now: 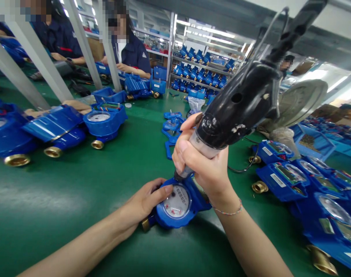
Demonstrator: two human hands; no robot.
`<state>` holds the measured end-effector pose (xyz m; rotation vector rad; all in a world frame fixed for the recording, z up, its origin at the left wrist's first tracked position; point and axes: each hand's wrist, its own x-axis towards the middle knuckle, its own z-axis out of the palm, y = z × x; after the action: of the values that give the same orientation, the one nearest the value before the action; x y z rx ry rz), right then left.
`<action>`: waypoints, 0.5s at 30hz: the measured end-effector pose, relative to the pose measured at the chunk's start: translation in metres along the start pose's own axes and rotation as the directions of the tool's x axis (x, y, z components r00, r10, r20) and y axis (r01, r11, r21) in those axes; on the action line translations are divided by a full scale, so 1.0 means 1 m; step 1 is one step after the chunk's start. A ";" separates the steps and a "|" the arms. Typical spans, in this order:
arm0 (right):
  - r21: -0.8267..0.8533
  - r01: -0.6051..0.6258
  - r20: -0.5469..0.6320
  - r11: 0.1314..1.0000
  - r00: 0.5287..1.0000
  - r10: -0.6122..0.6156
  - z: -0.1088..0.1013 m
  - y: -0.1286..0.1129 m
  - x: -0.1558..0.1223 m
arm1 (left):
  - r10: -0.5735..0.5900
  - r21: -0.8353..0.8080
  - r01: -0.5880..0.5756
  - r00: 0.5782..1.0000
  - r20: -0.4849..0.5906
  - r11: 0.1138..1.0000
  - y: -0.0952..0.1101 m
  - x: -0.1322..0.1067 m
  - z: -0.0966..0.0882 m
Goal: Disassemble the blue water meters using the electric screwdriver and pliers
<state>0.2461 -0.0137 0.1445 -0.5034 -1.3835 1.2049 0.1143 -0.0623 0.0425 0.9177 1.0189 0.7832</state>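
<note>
A blue water meter (177, 202) with a round white dial lies on the green bench in front of me, its brass fitting pointing to the lower left. My left hand (151, 198) grips the meter's left side, thumb on the dial's rim. Wrapped round the pale lower grip of a black electric screwdriver (236, 104) is my right hand (203, 157). The screwdriver leans to the upper right, its tip down at the meter's upper edge. Whether the tip sits in a screw is hidden. Just beyond lie several blue plastic covers (171, 129).
More blue meters stand along the left (104, 119) and in rows at the right (282, 179). A blue bin (311, 142) holds small brass-coloured parts. Grey posts (86, 42) rise at the left; people work beyond them. A shelf rack (198, 80) with meters stands behind. A black cable (241, 169) runs across the bench.
</note>
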 end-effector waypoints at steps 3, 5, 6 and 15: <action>0.004 0.043 0.010 0.999 0.999 -0.043 -0.003 -0.002 -0.005 | 0.021 0.023 -0.021 0.999 -0.027 1.000 -0.003 -0.001 0.003; 0.000 0.074 0.004 0.997 0.997 -0.074 -0.007 -0.008 -0.014 | 0.052 0.097 -0.050 0.999 -0.018 0.994 -0.004 -0.002 0.006; -0.007 0.087 0.000 0.996 0.996 -0.087 -0.010 -0.013 -0.020 | 0.072 0.160 -0.069 0.997 -0.013 0.985 -0.005 -0.003 0.008; -0.164 0.126 -0.377 0.978 0.908 -0.180 -0.053 -0.046 -0.123 | 0.517 0.769 -0.232 0.843 -0.146 0.596 -0.030 -0.025 0.057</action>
<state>0.3393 -0.1173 0.1160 -0.6779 -1.1391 0.8292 0.1625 -0.1109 0.0378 1.7935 1.5397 0.9376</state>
